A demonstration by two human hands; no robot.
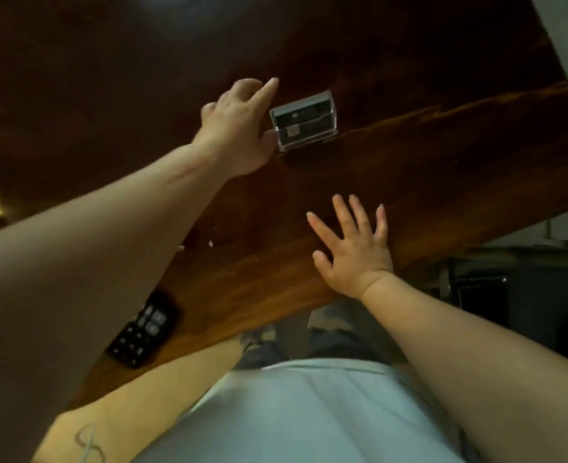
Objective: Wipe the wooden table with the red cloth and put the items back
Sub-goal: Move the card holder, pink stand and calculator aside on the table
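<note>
1. The dark, glossy wooden table (409, 182) fills most of the view. No red cloth is visible, so the wiping is judged finished or set aside; this cannot be confirmed.
2. The person's light grey shirt (309, 412) is seen at the near table edge, with the body standing against it.
3. The left hand (239, 128) is extended well forward over the table. Its thumb and palm edge are touching the left side of the holder named in item 5, with the fingers spread past its far corner. No closed grasp is seen; whether the holder is being gripped or merely nudged cannot be told.
4. The right hand (353, 248) is laid flat near the table's front edge, fingers splayed, holding nothing.
5. The clear acrylic card holder with dark cards (304, 120) stands upright at mid-table. The put-back stage is judged under way.
6. A black button-covered remote control (144, 330) lies at the near edge, partly beneath the left forearm.
</note>
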